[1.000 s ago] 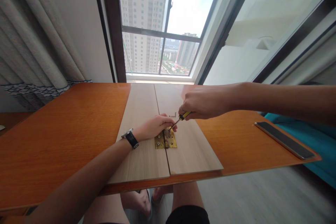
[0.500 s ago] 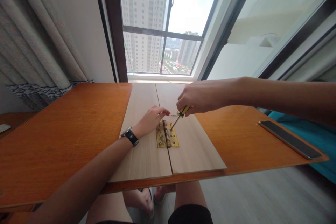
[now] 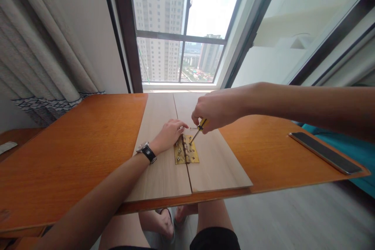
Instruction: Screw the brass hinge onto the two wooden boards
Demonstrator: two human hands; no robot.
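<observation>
My right hand (image 3: 215,111) is closed round the yellow and black handle of a screwdriver (image 3: 200,128). Its shaft slants down to the left, and the tip meets the right leaf of a brass hinge (image 3: 192,156). The hinge lies across the seam between two pale wooden boards, the left board (image 3: 164,179) and the right board (image 3: 216,172). Screw heads show in its left leaf; holes show in the right one. Fingers stretched out, my left hand (image 3: 170,133) rests on the left board and over the hinge's upper corner. By its fingertips is a small screw (image 3: 192,128).
Under the boards is an orange-brown wooden table (image 3: 96,136). A dark phone (image 3: 325,152) lies along the table's right end, beside teal fabric (image 3: 345,144). A window (image 3: 181,58) stands beyond the far edge, with a curtain (image 3: 43,47) on the left.
My right hand and the screwdriver handle have shifted slightly left, with the tip still at the same part of the hinge. My left hand stays almost in place. The view has shifted a little.
</observation>
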